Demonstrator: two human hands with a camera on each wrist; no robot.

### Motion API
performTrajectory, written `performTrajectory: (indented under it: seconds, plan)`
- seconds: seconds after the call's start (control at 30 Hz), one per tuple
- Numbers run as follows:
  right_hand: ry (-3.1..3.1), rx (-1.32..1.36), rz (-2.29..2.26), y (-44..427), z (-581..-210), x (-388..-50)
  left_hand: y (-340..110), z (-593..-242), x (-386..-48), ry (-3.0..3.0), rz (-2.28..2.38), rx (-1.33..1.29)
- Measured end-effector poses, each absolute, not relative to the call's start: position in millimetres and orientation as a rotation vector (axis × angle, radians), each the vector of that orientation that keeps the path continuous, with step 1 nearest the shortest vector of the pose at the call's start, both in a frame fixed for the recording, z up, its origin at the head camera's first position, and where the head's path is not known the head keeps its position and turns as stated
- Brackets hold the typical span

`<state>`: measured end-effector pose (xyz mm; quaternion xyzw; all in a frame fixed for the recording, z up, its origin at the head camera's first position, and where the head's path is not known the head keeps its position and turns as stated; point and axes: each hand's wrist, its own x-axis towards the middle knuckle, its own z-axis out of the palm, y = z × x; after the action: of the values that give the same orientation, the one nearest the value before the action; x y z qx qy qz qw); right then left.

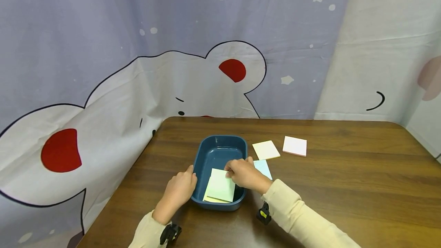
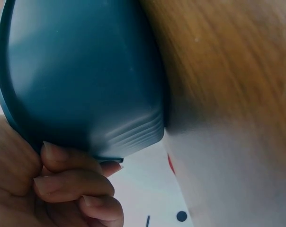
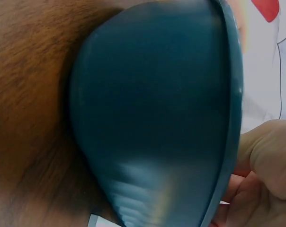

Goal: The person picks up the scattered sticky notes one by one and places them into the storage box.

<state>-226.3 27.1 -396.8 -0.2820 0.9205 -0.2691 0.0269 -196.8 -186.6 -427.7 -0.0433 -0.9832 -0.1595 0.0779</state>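
Note:
A dark blue plastic tub [image 1: 219, 154] stands on the wooden table. My left hand [image 1: 180, 186] grips its left rim; in the left wrist view, several curled fingers [image 2: 76, 184] lie against the tub's outer wall. Over the right rim reaches my right hand [image 1: 246, 173], pinching a pale green sticky note pad [image 1: 221, 186] by its upper right corner. Under that pad, a yellow sticky note pad [image 1: 215, 199] shows at the near end of the tub. In the right wrist view, the tub wall hides the fingertips and the green pad.
Right of the tub, a light blue pad [image 1: 263, 168] lies partly behind my right hand. Farther back are a cream pad [image 1: 266, 150] and a white-topped pad [image 1: 294, 146]. A patterned curtain [image 1: 193, 14] hangs behind the table [image 1: 361, 171].

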Motion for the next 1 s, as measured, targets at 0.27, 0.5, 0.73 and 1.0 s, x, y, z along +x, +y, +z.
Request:
performTrajectory:
  seconds: [0.27, 0.5, 0.73, 1.0]
  plan:
    - [2.816, -0.932, -0.784, 20, -400, -223, -187, -428, -196, -2.94, -0.483, -0.131]
    - [2.848, -0.937, -0.7, 17, -403, -219, -187, -428, -197, -2.938, -0.49, -0.138]
    - [2.896, -0.959, -0.641, 18, -402, -216, -187, -427, -197, -2.943, -0.493, -0.131]
    - [2.947, -1.032, -0.587, 18, -406, -216, -187, -429, -197, -2.921, -0.492, -0.152]
